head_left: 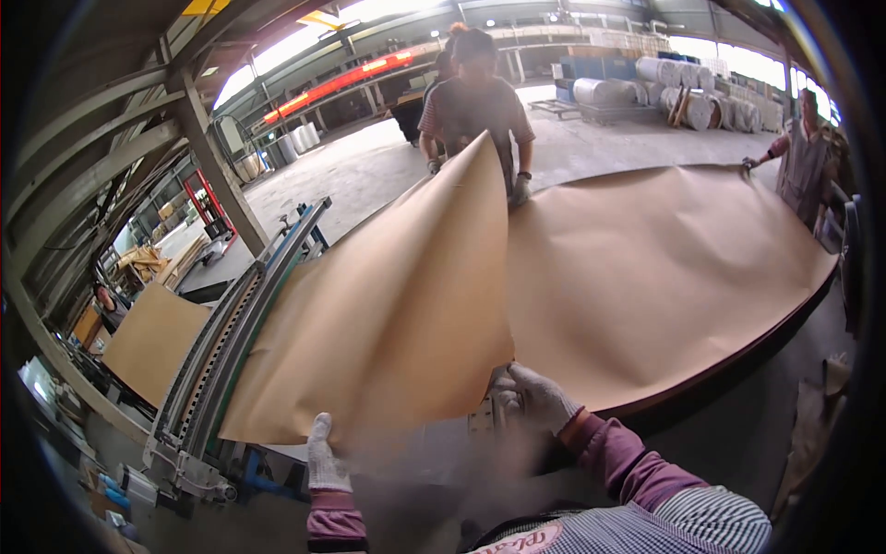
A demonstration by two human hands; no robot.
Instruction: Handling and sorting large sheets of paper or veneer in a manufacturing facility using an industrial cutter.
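A large sheet of brown paper [397, 305] stretches out in front of me, its middle raised in a tall fold. My left hand [329, 460], in a white knit glove, grips its near edge, with the fingers partly hidden. Further right, my gloved right hand [543, 399] pinches the sheet's near corner. Across from me a co-worker [475, 102] has gloved hands at the far edge of the brown paper. A second wide brown sheet [655, 286] spreads to the right, and another person [803, 162] holds its far right corner.
A long machine rail [245, 323] runs along the left, beside the paper. Beyond it lies another brown sheet [159, 342] with a person [111, 305] near it. A steel post [217, 157] rises at the left. Wrapped rolls [688, 106] stand at the back right.
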